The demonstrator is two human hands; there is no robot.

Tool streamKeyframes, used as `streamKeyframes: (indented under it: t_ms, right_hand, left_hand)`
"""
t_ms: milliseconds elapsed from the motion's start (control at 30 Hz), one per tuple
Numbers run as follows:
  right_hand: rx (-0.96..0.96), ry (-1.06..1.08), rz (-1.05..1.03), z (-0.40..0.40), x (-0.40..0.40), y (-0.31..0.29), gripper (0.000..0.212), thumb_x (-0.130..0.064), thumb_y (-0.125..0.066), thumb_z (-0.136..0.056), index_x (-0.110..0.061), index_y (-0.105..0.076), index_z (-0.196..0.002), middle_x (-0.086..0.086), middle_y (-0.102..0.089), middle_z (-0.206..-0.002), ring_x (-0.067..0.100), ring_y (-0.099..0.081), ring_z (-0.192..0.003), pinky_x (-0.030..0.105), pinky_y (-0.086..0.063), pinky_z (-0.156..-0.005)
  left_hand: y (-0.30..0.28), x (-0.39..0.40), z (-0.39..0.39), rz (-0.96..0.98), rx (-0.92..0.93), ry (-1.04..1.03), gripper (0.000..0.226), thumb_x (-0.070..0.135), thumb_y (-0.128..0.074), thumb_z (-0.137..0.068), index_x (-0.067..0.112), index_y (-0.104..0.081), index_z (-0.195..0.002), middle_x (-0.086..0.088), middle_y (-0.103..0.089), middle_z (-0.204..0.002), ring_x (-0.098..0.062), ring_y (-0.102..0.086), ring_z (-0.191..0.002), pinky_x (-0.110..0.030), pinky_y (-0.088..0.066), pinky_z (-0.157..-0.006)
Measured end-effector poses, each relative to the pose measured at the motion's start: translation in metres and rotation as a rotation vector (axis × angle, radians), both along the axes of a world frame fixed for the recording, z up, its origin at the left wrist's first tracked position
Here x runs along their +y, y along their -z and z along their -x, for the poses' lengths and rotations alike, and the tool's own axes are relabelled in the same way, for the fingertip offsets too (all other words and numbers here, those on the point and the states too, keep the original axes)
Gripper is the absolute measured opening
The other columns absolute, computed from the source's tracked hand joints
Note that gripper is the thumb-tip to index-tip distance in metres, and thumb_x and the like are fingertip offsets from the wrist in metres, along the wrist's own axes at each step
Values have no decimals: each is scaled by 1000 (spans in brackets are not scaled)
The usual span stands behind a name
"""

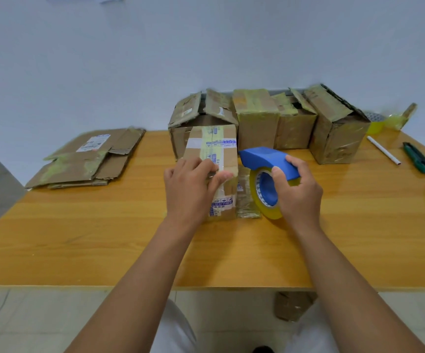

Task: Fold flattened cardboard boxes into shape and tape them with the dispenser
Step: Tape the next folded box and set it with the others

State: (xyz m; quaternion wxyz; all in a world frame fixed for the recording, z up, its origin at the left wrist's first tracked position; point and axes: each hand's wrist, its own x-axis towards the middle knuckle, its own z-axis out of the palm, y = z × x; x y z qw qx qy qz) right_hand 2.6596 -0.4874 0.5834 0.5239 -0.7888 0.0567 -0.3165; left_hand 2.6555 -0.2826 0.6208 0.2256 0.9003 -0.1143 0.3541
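Both hands work: dispenser [267, 161] nose points left toward upright box [216, 171].

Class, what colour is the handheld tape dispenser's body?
Blue tape dispenser, clearest in the head view.

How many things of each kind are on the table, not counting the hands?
Folded boxes: 5, one under the left hand
Flattened cardboard pile: 1
Tape dispenser, in the right hand: 1
White pen: 1
Green cutter: 1
Yellow tape roll: 1
Total: 10
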Motion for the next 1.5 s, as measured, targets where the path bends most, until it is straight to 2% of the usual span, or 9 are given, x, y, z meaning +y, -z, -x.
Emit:
streamKeyframes:
  t_ms: [233, 533, 700, 767, 900, 1067, 1233, 1367, 1500]
  right_hand:
    - [4, -4, 12, 2, 2, -1, 38, -35, -64, -94, -23, -60, -130, -7, -60, -111, 13, -57, -94, 20, -44, -73]
    - [-3, -9, 3, 4, 4, -3, 50, -49, -56, -86, -24, -60, -129, -8, -61, -113, 13, -57, -96, 26, -48, -78]
    - [-8, -7, -29, 5, 4, -10, 41, -39, -65, -92, -23, -61, -129, -10, -59, -111, 11, -56, -97, 32, -52, -82]
    - [-38, 19, -66, 10, 2, -19, 40, -35, -68, -92, -24, -62, -129, -14, -60, -110, 6, -57, -97, 29, -52, -84]
    - [-208, 2, -183, 19, 6, -54, 40, -34, -65, -90, -23, -62, -128, -29, -57, -113, -17, -54, -99, 6, -43, -77]
    - [-424, -77, -288, 21, 34, -106, 34, -25, -65, -91, -14, -63, -123, -11, -61, -117, -8, -57, -103, 11, -45, -84]
    - [-358, -184, -211, 7, 71, -117, 35, -32, -66, -90, -19, -64, -122, -20, -60, -110, -10, -57, -97, 10, -44, -81]
    - [-336, -204, -124, 4, 84, -107, 38, -34, -65, -89, -18, -64, -123, -28, -57, -103, -15, -55, -92, 8, -43, -78]
    - [-300, -210, -57, -1, 81, -111, 36, -38, -63, -90, -21, -64, -122, -29, -56, -97, -15, -54, -87, 6, -42, -74]
  left_hand:
    - [20, 7, -1, -16, -152, 43, 46, 59, -58, -87, 15, -69, -99, -1, -59, -93, -14, -44, -92, -26, -20, -81]
    - [22, 15, 2, -13, -119, 111, 38, 52, -59, -89, 21, -68, -109, 2, -60, -104, -15, -49, -105, -33, -23, -97]
    - [19, 9, 0, 6, -121, 61, 41, 56, -61, -88, 20, -67, -107, 4, -65, -100, -12, -50, -97, -26, -27, -85]
    - [19, 4, 0, 29, -124, 23, 41, 57, -63, -85, 20, -65, -101, 5, -66, -97, -13, -52, -92, -28, -28, -82]
    - [16, -1, -5, 36, -106, 7, 39, 60, -61, -84, 23, -65, -95, 9, -64, -94, -13, -51, -89, -27, -23, -79]
    - [18, 15, -6, 84, -98, 123, 32, 50, -54, -94, 23, -68, -102, 10, -65, -98, -11, -54, -90, -31, -30, -79]
    - [13, 17, -6, 116, -15, 130, 27, 43, -62, -93, 21, -65, -107, 10, -66, -101, -7, -53, -93, -27, -25, -78]
    - [20, 32, -5, 202, 14, 206, 30, 30, -69, -90, 16, -63, -115, 9, -61, -111, -1, -47, -101, -24, -36, -88]
    - [24, 37, -5, 278, 3, 187, 38, 42, -71, -85, 13, -63, -108, 14, -54, -117, -3, -45, -109, -9, -35, -91]
